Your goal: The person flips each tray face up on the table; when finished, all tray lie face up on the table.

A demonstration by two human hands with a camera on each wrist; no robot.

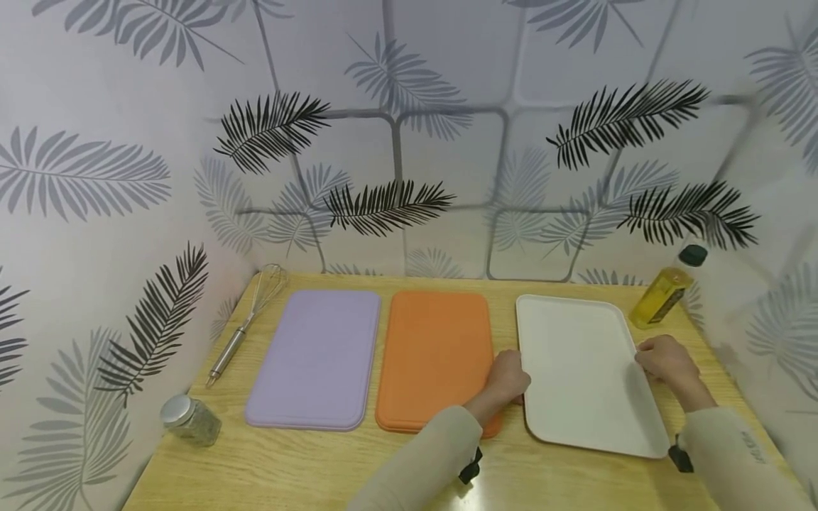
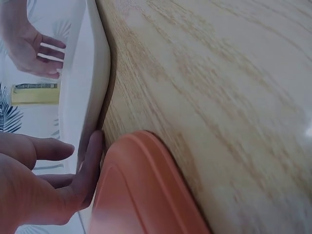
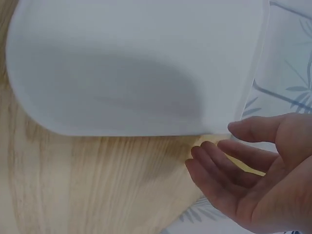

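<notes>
Left grip (image 1: 508, 376) and right grip (image 1: 667, 358), both bare hands, sit at opposite long sides of a white rectangular tray with rounded corners (image 1: 584, 369), thumbs parted from fingers. From the head, the tray lies at the right of the pale wood surface (image 1: 275, 468), and hands set across from each other probably serve to keep it level and straight. Left of it lie a flat orange rectangular board (image 1: 434, 348) and a flat lilac rectangular board (image 1: 316, 355), spaced in a row, perhaps so that each can be reached separately. A metal wire whisk (image 1: 246, 323) and a clear jar with a silvery lid (image 1: 192, 420) stay at the left edge, and a clear bottle of yellow liquid with a dark cap (image 1: 667, 291) stands far right, likely out of the way.

The left wrist view shows what the head view hides: the left fingers lie along the tray's outer rim, in the narrow gap beside the orange board, while the thumb stands away from them on the tray side. No tight pinch shows.

The right wrist view reveals the right palm, its fingers relaxed and loosely bent outside the rim, with the thumb tip at the tray's edge. A soft shadow crosses the tray there.
</notes>
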